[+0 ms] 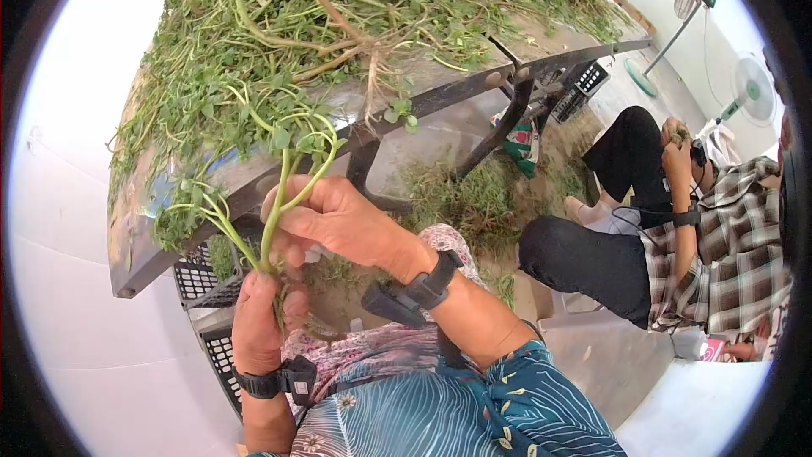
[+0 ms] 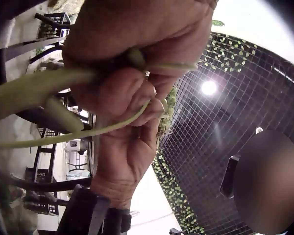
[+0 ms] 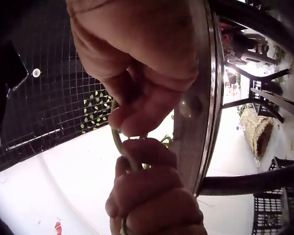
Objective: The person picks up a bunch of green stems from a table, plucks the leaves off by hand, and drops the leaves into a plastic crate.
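Observation:
My left hand grips the lower end of a small bunch of leafy green stems in front of the table's near edge. Just above it, my right hand pinches a stem between thumb and fingers, its knuckles toward the table. The leafy tops bend over toward the table side. In the left wrist view, thick pale stems run out of the near fist. The right wrist view has both hands close together, a thin stem passing between them.
A dark-framed table is heaped with leafy greens, with a rooted brown stalk on top. Greens also lie on the floor below. Black crates stand at left. Another person sits at right, near fans.

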